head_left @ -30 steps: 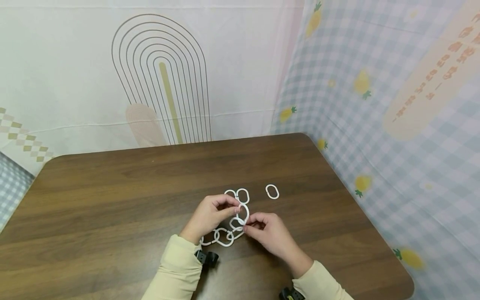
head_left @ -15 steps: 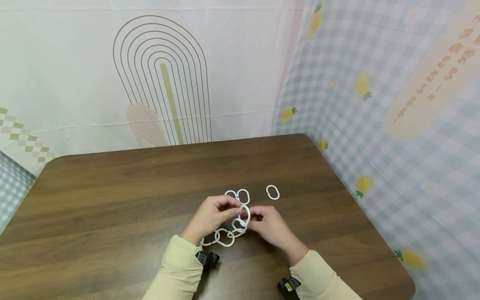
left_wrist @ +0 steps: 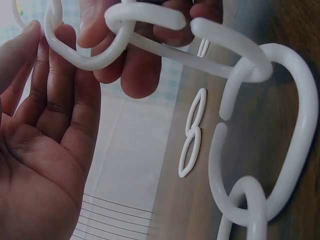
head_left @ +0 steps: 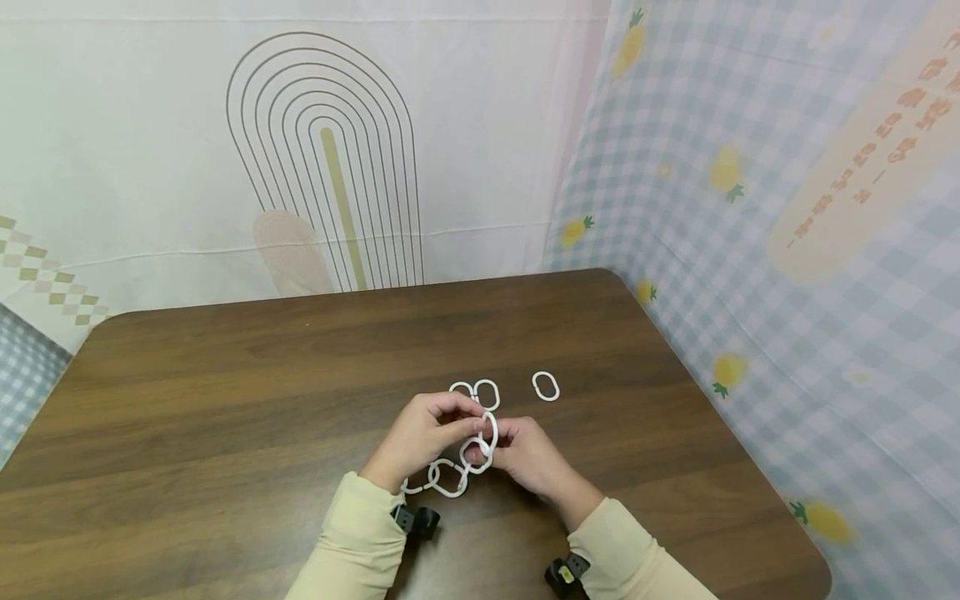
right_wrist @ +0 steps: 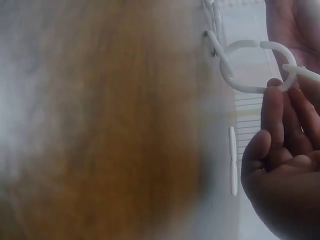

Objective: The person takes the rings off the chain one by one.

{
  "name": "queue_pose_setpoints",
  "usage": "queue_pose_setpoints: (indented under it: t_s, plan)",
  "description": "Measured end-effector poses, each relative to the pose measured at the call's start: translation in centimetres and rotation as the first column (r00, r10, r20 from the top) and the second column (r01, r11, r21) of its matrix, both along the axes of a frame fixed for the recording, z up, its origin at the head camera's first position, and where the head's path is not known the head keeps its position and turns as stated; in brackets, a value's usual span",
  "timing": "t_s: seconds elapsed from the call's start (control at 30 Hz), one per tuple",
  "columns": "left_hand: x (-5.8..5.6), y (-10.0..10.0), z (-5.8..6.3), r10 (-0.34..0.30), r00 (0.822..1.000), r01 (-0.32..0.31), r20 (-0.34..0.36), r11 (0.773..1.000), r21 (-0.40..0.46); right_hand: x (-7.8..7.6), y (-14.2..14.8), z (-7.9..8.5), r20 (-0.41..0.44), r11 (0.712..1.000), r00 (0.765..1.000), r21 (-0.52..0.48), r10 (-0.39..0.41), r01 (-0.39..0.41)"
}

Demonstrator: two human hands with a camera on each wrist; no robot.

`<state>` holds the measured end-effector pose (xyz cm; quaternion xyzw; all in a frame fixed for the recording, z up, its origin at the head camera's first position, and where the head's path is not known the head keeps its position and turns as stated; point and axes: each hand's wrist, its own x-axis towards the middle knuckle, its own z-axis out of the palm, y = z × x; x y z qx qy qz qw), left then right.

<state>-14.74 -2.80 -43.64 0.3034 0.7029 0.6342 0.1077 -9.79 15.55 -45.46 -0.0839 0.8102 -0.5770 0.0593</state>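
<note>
White plastic chain links, each an oval with a small gap, hang joined below both hands. My left hand (head_left: 423, 433) pinches the top link (head_left: 493, 429) between thumb and forefinger. Just to its right, my right hand (head_left: 528, 454) holds the link below (head_left: 475, 468), its thumb tip showing through the oval. From there more of the chain (head_left: 450, 493) trails left towards the left wrist, where its end is hidden. The left wrist view shows a large link (left_wrist: 300, 100) close up, its gap facing the hands. In the right wrist view the fingertips (right_wrist: 274, 92) touch a link (right_wrist: 245, 89).
Two links (head_left: 487, 393) lie side by side just beyond the left hand, and a single loose link (head_left: 546, 386) lies farther right. All are on the brown wooden table (head_left: 262, 400). A patterned cloth wall (head_left: 480, 142) stands behind the table's far edge.
My right hand has shifted up and left, closer to the left hand, and its thumb now shows through the lower link, which has turned and lifted. The left hand has stayed nearly still.
</note>
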Motion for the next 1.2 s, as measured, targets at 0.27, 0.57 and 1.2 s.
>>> queue_pose_setpoints:
  t_s: [0.27,0.57,1.2]
  plan:
    - [0.0,0.0,-0.1,-0.009,1.0,0.009,-0.007,1.0,0.006,0.1,-0.3,-0.2,0.049,0.997,0.999,-0.078,-0.017,0.021]
    - [-0.1,0.1,-0.2,-0.012,1.0,0.012,-0.018,1.0,-0.002,0.2,-0.5,-0.3,0.084,0.99,0.996,-0.142,0.013,-0.001]
    - [-0.3,-0.2,0.0,-0.003,0.999,0.003,-0.051,1.0,-0.008,0.7,0.8,0.0,0.09,0.993,0.996,-0.115,0.029,-0.019]
